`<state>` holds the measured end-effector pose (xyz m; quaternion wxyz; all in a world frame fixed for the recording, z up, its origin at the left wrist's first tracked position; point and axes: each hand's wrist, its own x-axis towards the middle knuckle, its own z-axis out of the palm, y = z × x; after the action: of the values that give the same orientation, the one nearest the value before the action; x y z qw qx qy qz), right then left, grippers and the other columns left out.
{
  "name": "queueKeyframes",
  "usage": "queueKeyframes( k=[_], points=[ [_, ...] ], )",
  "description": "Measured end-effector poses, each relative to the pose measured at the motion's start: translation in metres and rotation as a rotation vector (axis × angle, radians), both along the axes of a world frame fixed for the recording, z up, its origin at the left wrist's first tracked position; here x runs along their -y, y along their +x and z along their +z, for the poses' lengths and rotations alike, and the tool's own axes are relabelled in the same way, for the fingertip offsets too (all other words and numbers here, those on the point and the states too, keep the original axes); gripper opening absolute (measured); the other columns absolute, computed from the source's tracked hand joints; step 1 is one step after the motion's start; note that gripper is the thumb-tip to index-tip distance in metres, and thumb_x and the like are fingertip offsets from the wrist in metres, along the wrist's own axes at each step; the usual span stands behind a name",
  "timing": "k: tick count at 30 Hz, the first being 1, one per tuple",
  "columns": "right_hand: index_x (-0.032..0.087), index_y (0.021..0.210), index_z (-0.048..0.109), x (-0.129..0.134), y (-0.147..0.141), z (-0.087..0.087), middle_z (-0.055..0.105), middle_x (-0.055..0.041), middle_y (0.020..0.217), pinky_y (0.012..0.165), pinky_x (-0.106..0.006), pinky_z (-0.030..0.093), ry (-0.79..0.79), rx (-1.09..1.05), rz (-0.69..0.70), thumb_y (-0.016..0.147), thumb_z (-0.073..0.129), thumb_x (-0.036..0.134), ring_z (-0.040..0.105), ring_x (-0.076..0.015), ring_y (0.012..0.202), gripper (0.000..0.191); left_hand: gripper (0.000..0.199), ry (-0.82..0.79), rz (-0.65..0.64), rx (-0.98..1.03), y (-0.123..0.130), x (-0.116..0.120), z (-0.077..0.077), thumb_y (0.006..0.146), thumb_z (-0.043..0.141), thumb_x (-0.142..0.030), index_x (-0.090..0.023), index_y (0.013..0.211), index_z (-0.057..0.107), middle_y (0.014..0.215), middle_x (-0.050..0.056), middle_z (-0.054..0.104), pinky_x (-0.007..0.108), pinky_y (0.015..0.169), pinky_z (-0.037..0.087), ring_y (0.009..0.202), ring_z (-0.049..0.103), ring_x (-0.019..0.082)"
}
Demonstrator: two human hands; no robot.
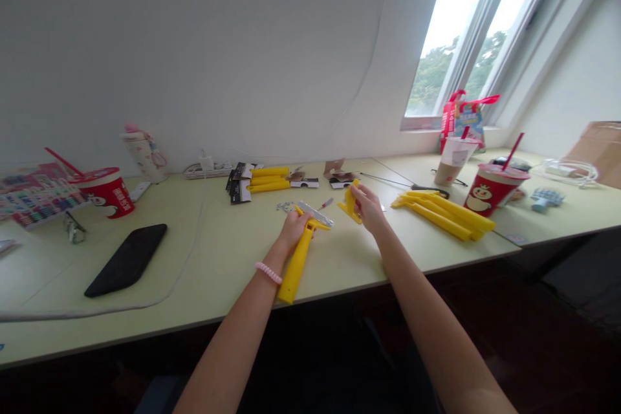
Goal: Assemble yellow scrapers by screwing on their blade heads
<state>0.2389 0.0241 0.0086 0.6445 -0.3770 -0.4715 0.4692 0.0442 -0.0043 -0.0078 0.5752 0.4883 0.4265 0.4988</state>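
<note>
My left hand [294,228] is closed around the head end of a yellow-handled scraper [297,263], whose handle slants down toward the table's front edge. A metal blade [315,213] lies across the scraper's head. In my right hand [367,206] is a small yellow plastic scraper part [348,206], pinched by the fingers and held apart from the scraper. Small metal screws [285,206] lie scattered just beyond my left hand. Between the hands, a small screwdriver [325,203] rests on the table.
Yellow handles [441,210] lie in a pile at right, beside a red cup [492,191]. Packaged yellow scrapers [268,180] and cardboard pieces [339,171] are at the back. A black phone [127,260], a cable [187,265] and another red cup [107,193] occupy the left.
</note>
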Motion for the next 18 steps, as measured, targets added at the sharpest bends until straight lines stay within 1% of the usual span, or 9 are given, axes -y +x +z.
queueKeyframes(
  k=[1, 3, 5, 7, 9, 12, 18],
  points=[
    [0.022, 0.079, 0.053, 0.003, -0.007, 0.0, 0.048, 0.0062, 0.052, 0.037, -0.019, 0.022, 0.016, 0.044, 0.052, 0.065, 0.066, 0.047, 0.033, -0.0045, 0.039, 0.032, 0.013, 0.003, -0.026, -0.007, 0.0, 0.001, -0.001, 0.073, 0.055, -0.025, -0.013, 0.07, 0.05, 0.053, 0.0, 0.053, 0.021, 0.039, 0.042, 0.042, 0.05, 0.01],
    [0.023, 0.086, 0.052, 0.008, -0.019, 0.001, 0.051, 0.0054, 0.054, 0.038, -0.02, 0.021, 0.044, 0.119, 0.169, 0.068, 0.063, 0.047, 0.032, -0.0049, 0.039, 0.032, 0.014, 0.017, -0.058, -0.029, 0.001, 0.002, -0.001, 0.073, 0.055, -0.026, -0.014, 0.071, 0.049, 0.054, 0.0, 0.054, 0.021, 0.039, 0.041, 0.042, 0.051, 0.01],
    [0.024, 0.093, 0.051, 0.011, -0.027, 0.001, 0.056, 0.0041, 0.06, 0.042, -0.02, 0.026, 0.074, 0.163, 0.276, 0.068, 0.065, 0.042, 0.038, -0.0062, 0.045, 0.034, 0.014, 0.031, -0.071, -0.062, 0.0, 0.003, -0.002, 0.074, 0.054, -0.027, -0.014, 0.072, 0.05, 0.055, 0.001, 0.055, 0.02, 0.04, 0.041, 0.042, 0.051, 0.01],
    [0.023, 0.096, 0.052, 0.012, -0.03, 0.001, 0.058, 0.0026, 0.067, 0.047, -0.021, 0.03, 0.098, 0.199, 0.34, 0.066, 0.068, 0.037, 0.043, -0.0075, 0.051, 0.037, 0.016, 0.036, -0.07, -0.088, 0.0, 0.003, -0.003, 0.075, 0.055, -0.029, -0.013, 0.074, 0.051, 0.058, 0.002, 0.056, 0.021, 0.041, 0.042, 0.044, 0.051, 0.01],
    [0.021, 0.093, 0.056, 0.012, -0.029, 0.001, 0.059, 0.0005, 0.073, 0.05, -0.022, 0.031, 0.103, 0.253, 0.352, 0.065, 0.068, 0.035, 0.045, -0.0082, 0.055, 0.033, 0.018, 0.036, -0.065, -0.094, -0.001, 0.002, -0.003, 0.074, 0.056, -0.031, -0.013, 0.076, 0.052, 0.06, 0.002, 0.057, 0.022, 0.042, 0.044, 0.047, 0.053, 0.011],
    [0.018, 0.086, 0.062, 0.013, -0.026, 0.001, 0.06, -0.0017, 0.077, 0.052, -0.024, 0.032, 0.093, 0.356, 0.329, 0.068, 0.065, 0.036, 0.046, -0.0092, 0.059, 0.026, 0.019, 0.044, -0.06, -0.09, -0.001, 0.002, -0.004, 0.074, 0.057, -0.032, -0.014, 0.077, 0.052, 0.061, 0.002, 0.056, 0.023, 0.044, 0.045, 0.048, 0.054, 0.012],
    [0.017, 0.083, 0.064, 0.019, -0.026, 0.005, 0.061, -0.0024, 0.08, 0.064, -0.026, 0.037, 0.112, 0.471, 0.376, 0.07, 0.062, 0.037, 0.052, -0.0128, 0.07, 0.024, 0.018, 0.048, -0.067, -0.106, -0.002, 0.001, -0.005, 0.075, 0.055, -0.031, -0.014, 0.075, 0.053, 0.06, 0.002, 0.056, 0.022, 0.043, 0.042, 0.045, 0.05, 0.01]
  ],
)
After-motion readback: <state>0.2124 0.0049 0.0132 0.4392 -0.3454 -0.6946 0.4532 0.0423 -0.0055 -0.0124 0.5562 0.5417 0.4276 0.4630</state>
